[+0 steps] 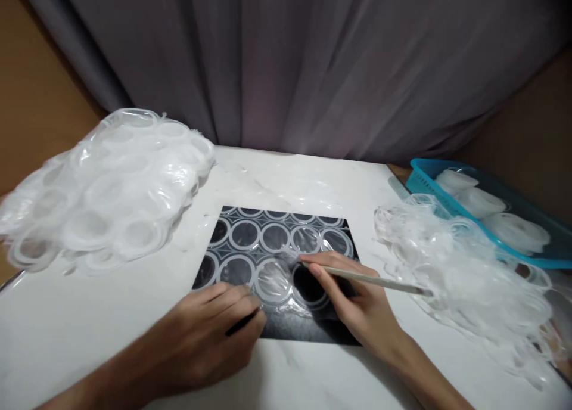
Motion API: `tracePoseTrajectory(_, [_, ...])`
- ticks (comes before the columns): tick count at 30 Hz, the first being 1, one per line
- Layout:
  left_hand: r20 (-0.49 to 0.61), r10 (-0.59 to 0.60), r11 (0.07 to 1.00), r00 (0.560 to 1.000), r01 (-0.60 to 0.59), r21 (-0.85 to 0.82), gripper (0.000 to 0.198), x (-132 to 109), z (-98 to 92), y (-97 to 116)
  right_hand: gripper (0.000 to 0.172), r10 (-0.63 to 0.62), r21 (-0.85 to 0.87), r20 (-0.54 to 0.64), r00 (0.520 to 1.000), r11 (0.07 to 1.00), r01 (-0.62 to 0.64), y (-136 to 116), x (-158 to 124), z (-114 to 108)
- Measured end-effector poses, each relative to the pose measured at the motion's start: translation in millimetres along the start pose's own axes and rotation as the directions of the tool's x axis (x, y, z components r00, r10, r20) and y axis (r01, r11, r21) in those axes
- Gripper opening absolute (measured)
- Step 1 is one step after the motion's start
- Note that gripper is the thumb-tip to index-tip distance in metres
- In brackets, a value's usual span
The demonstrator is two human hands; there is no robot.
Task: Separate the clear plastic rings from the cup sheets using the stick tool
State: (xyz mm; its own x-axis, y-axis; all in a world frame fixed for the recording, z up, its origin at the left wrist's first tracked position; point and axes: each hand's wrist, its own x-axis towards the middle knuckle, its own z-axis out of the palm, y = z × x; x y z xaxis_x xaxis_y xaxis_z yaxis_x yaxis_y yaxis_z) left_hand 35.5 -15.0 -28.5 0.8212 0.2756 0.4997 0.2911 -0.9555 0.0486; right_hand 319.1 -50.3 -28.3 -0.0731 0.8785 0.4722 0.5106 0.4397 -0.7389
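**Right hand closed around a slender off-white stick-like tool above a black rectangular board**

The board lies on a white marbled table, with a clear plastic film marked with rows of whitish rings over most of it. Taking the board's middle as the clock's centre, the right hand sits at about 4 o'clock, thumb and fingers clamped on the tool. The tool's tip points towards 9 o'clock, at the upper edge of a ring whose inside shows plain deep black; the ring just beside it, on the 9 o'clock side, holds shiny, wrinkled film. Whether the tip touches the film cannot be told.

The left hand rests between 7 and 8 o'clock over the board's near corner, fingers curled, with thumb and forefinger near each other. Whether they pinch anything is unclear.

At 10 o'clock is a thick pile of translucent white ring-patterned plastic sheets. At 3 o'clock spreads a loose, tangled heap of translucent plastic rings. Near it, at 2 o'clock, a turquoise plastic basket contains stacked whitish round pieces. A grey-purple fabric curtain hangs at 12 o'clock.
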Motion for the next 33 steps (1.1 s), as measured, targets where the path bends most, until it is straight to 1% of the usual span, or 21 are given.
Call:
tracePoseTrajectory(3, [-0.008, -0.052, 0.998, 0.999, 0.052, 0.016, 0.026, 9.9, 12.5, 12.6, 0.017, 0.091, 0.092, 0.012, 0.996, 0.991, -0.092, -6.7, -0.4, 16.8])
tracePoseTrajectory(5, [-0.003, -0.103, 0.994, 0.995, 0.103, 0.037, 0.030, 9.9, 14.4, 19.7, 0.015, 0.165, 0.103, 0.041, 0.985, 0.980, -0.168, -8.1, -1.4, 22.3])
tracePoseTrajectory(8, [0.010, -0.116, 0.993, 0.993, 0.116, 0.026, 0.032, 5.9, 13.7, 24.9, 0.016, 0.233, 0.079, 0.108, 0.966, 0.967, -0.242, -8.4, -1.7, 23.5])
tracePoseTrajectory(12, [-0.011, -0.115, 0.993, 0.993, 0.115, 0.034, 0.033, 1.9, 13.0, 26.0, 0.016, 0.267, 0.097, 0.194, 0.944, 0.952, -0.289, -8.8, 0.3, 21.2])
tracePoseTrajectory(15, [-0.003, -0.112, 0.993, 0.994, 0.112, 0.048, 0.031, 0.9, 13.2, 26.0, 0.017, 0.300, 0.092, 0.238, 0.924, 0.940, -0.329, -9.2, 1.1, 21.0])
tracePoseTrajectory(20, [0.032, -0.115, 0.993, 0.993, 0.115, 0.014, 0.030, 1.8, 13.9, 24.2, 0.015, 0.279, 0.089, 0.261, 0.924, 0.946, -0.311, -8.9, 1.3, 22.8])
tracePoseTrajectory(22, [0.044, -0.106, 0.994, 0.993, 0.106, 0.008, 0.030, 2.2, 14.4, 21.8, 0.014, 0.220, 0.088, 0.266, 0.939, 0.964, -0.251, -9.2, 0.4, 21.4])
tracePoseTrajectory(23, [0.051, -0.099, 0.995, 0.994, 0.099, -0.002, 0.030, 2.2, 14.6, 20.4, 0.015, 0.157, 0.077, 0.282, 0.946, 0.980, -0.186, -9.6, -0.9, 19.9])
tracePoseTrajectory(24, [0.058, -0.094, 0.995, 0.994, 0.095, -0.017, 0.030, 2.0, 14.7, 19.1, 0.018, 0.067, 0.052, 0.312, 0.948, 0.995, -0.087, -10.1, -2.9, 18.0])
tracePoseTrajectory(25, [0.063, -0.090, 0.995, 0.994, 0.093, -0.035, 0.029, 1.7, 14.8, 18.0, 0.024, -0.034, 0.009, 0.350, 0.936, 0.999, 0.034, -10.7, -5.6, 15.9])
tracePoseTrajectory(26, [0.068, -0.090, 0.994, 0.994, 0.094, -0.053, 0.027, 1.3, 14.8, 17.1, 0.030, -0.127, -0.054, 0.392, 0.911, 0.986, 0.160, -11.2, -8.9, 13.9])
tracePoseTrajectory(27, [0.072, -0.087, 0.993, 0.994, 0.092, -0.068, 0.025, 0.9, 14.7, 16.6, 0.037, -0.196, -0.130, 0.432, 0.880, 0.953, 0.275, -11.9, -12.5, 12.3])
tracePoseTrajectory(28, [0.073, -0.083, 0.993, 0.994, 0.089, -0.081, 0.023, 0.5, 14.6, 16.2, 0.043, -0.239, -0.210, 0.461, 0.855, 0.906, 0.367, -12.6, -16.1, 11.2])
tracePoseTrajectory(29, [0.068, -0.080, 0.992, 0.995, 0.086, -0.091, 0.022, 0.3, 14.4, 16.0, 0.047, -0.263, -0.284, 0.473, 0.841, 0.858, 0.428, -13.4, -19.2, 10.8])
tracePoseTrajectory(31, [0.050, -0.079, 0.991, 0.996, 0.084, -0.109, 0.021, 0.7, 13.9, 15.3, 0.049, -0.274, -0.382, 0.496, 0.824, 0.783, 0.491, -15.5, -22.9, 11.7])
tracePoseTrajectory(33, [0.035, -0.091, 0.986, 0.995, 0.095, -0.134, 0.020, 2.1, 13.6, 13.8, 0.050, -0.297, -0.420, 0.523, 0.799, 0.726, 0.545, -17.8, -22.3, 13.9])
